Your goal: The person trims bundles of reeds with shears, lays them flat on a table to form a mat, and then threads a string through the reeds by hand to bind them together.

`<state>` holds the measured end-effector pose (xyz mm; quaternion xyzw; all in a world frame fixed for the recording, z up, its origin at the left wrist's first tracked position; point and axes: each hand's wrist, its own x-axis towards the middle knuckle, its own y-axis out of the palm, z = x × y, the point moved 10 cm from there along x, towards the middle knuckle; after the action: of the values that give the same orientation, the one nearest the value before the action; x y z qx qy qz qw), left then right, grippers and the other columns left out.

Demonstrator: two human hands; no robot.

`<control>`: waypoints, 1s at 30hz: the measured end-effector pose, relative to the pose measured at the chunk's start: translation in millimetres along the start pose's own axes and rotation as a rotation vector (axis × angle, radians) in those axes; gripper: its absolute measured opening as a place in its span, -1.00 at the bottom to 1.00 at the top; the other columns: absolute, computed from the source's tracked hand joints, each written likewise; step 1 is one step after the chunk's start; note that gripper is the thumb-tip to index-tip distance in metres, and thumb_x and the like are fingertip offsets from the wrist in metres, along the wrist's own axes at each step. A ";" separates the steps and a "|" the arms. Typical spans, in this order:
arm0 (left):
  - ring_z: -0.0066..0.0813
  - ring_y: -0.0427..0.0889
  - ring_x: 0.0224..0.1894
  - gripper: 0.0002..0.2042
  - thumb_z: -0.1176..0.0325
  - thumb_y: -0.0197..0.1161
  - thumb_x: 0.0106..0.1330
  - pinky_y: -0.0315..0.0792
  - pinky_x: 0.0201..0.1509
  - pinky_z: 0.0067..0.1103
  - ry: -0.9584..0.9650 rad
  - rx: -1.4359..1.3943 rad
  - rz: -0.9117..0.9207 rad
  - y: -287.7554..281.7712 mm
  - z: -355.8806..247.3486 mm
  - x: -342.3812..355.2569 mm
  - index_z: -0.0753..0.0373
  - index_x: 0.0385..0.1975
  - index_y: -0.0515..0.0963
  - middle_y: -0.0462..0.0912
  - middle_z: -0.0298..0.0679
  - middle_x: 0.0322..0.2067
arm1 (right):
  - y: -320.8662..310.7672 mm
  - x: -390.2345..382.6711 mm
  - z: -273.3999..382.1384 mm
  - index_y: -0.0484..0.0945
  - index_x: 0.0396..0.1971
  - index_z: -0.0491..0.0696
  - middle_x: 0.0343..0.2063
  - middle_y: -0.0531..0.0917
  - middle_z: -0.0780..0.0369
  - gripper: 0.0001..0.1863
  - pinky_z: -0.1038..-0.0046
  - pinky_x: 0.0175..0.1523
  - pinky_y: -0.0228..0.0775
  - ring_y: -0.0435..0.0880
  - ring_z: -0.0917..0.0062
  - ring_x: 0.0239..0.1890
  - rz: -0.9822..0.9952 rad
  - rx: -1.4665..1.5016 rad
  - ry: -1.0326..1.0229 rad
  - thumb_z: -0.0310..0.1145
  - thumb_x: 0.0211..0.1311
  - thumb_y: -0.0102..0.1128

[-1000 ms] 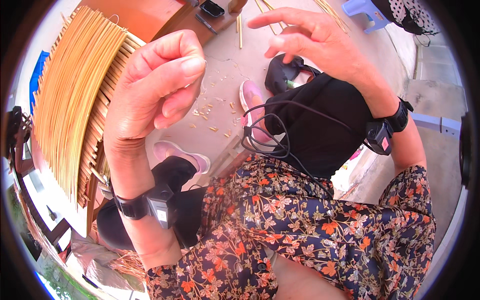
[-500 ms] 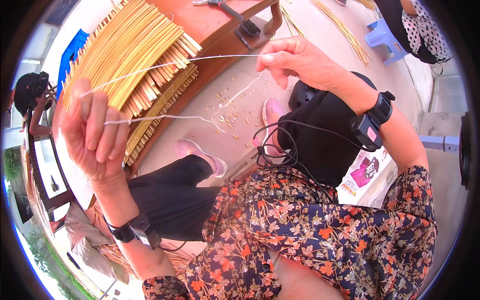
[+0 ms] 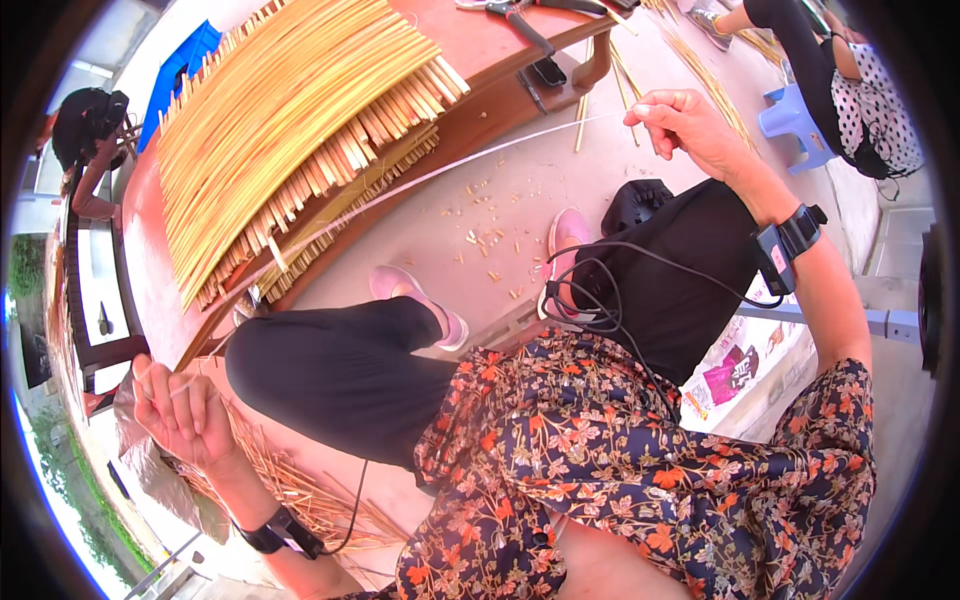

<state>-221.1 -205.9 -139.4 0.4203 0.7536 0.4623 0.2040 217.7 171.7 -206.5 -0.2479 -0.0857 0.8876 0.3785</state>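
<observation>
A thin white string (image 3: 450, 168) runs taut and slanting between my two hands. My right hand (image 3: 690, 128), held out at the upper right, pinches one end between thumb and fingertips. Down at the lower left, beside my knee, my left hand (image 3: 188, 412) is closed on the other end, with some string lying across its fingers. Between the hands the string passes in front of the near edge of a thick stack of yellow stalks (image 3: 300, 115), which lies on a reddish wooden table (image 3: 430, 22).
Pliers (image 3: 520, 25) rest on the table's far end. Cut stalk bits (image 3: 488, 240) litter the floor by my shoes. Loose stalks (image 3: 300, 490) lie at lower left. A blue stool (image 3: 797, 130) and a person (image 3: 870, 115) are at right; another person (image 3: 92, 135) is at far left.
My left hand has dropped down and toward me, and my right hand has moved farther right. The string, earlier looped with loose ends hanging, is drawn out long and straight.
</observation>
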 end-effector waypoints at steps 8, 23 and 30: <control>-0.75 0.11 -0.82 -0.90 0.44 -0.07 0.48 0.12 -0.81 -0.78 0.115 0.144 -0.228 -33.3 -57.4 -79.0 0.25 -0.34 0.28 0.14 -0.45 -0.71 | -14.0 -10.9 38.1 0.63 -0.30 -0.16 -0.70 0.46 0.42 -0.81 0.71 -0.59 0.24 0.36 0.82 -0.72 -0.142 0.169 -0.095 -0.33 0.33 0.20; -0.39 0.56 -0.62 -0.74 0.40 0.23 0.23 0.46 -0.58 -0.55 -0.604 2.119 -0.496 -139.8 -59.4 -156.4 0.40 -0.15 0.48 0.61 -0.01 -0.19 | 71.2 -21.3 85.7 0.57 -0.12 -0.23 -0.43 0.62 0.24 -0.72 0.59 -0.50 0.41 0.60 0.63 -0.56 0.197 -0.336 -0.256 -0.37 0.24 0.21; -0.29 0.61 -0.07 -0.71 0.54 0.20 0.23 0.51 -0.12 -0.54 0.134 2.089 -0.284 26.6 -21.7 7.9 0.37 -0.03 0.50 0.45 -0.04 0.16 | 73.9 114.5 140.0 0.56 -0.08 -0.20 -0.39 0.68 0.14 -0.71 0.47 -0.44 0.52 0.67 0.54 -0.50 -0.017 -0.229 -0.163 -0.37 0.26 0.13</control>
<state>-228.8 -204.9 -105.0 0.2687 0.8293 -0.4220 -0.2488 32.9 206.9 -153.8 -0.2159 -0.2189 0.8859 0.3473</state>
